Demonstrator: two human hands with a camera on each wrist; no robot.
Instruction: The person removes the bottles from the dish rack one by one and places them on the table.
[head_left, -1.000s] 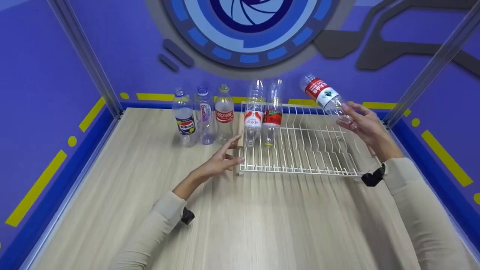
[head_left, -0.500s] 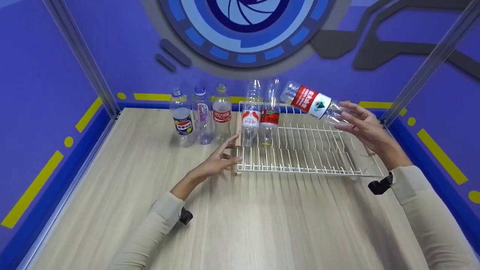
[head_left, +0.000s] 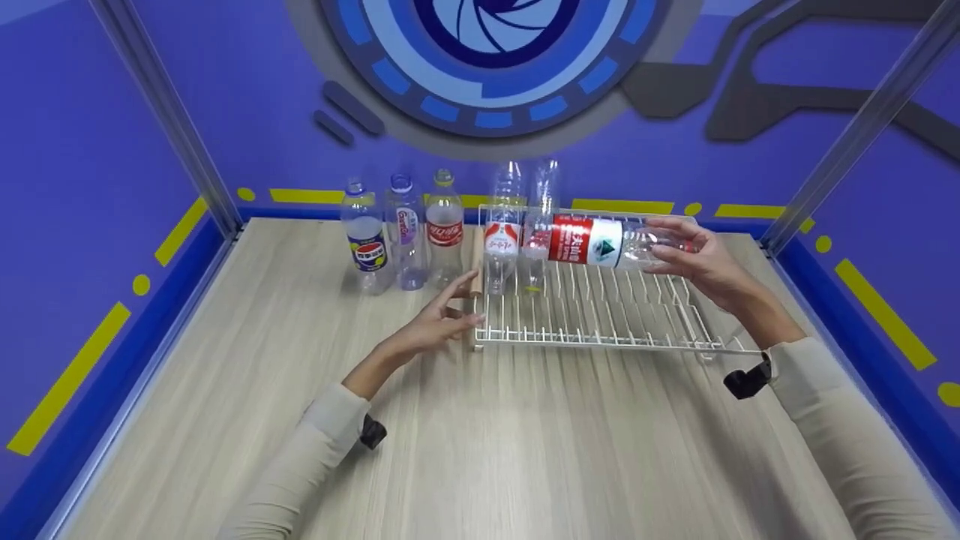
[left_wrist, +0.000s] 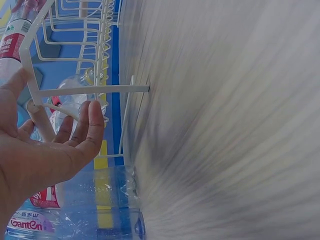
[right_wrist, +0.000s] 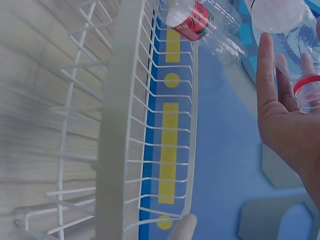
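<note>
In the head view my right hand point(head_left: 705, 264) holds a clear plastic bottle point(head_left: 585, 241) with a red and white label by its neck end. The bottle lies sideways above the white wire rack point(head_left: 600, 341), its base pointing left. In the right wrist view its neck point(right_wrist: 307, 95), ringed in red, is between my fingers and thumb. My left hand point(head_left: 431, 322) rests against the rack's left side, with fingers spread by the wooden bar point(head_left: 478, 262). Two empty bottles stand neck down in the rack: one with a white and red label point(head_left: 502, 238), the other point(head_left: 534, 270) partly hidden.
Left of the rack, three clear bottles stand upright on the wooden table point(head_left: 300, 300): one with a dark blue label point(head_left: 369, 253), one with a purple label point(head_left: 407, 225), one with a red label point(head_left: 445, 234). A blue wall point(head_left: 600, 165) rises close behind.
My right hand has brought the bottle left and down over the rack, turning it from tilted to nearly level. My left hand stays at the rack's side.
</note>
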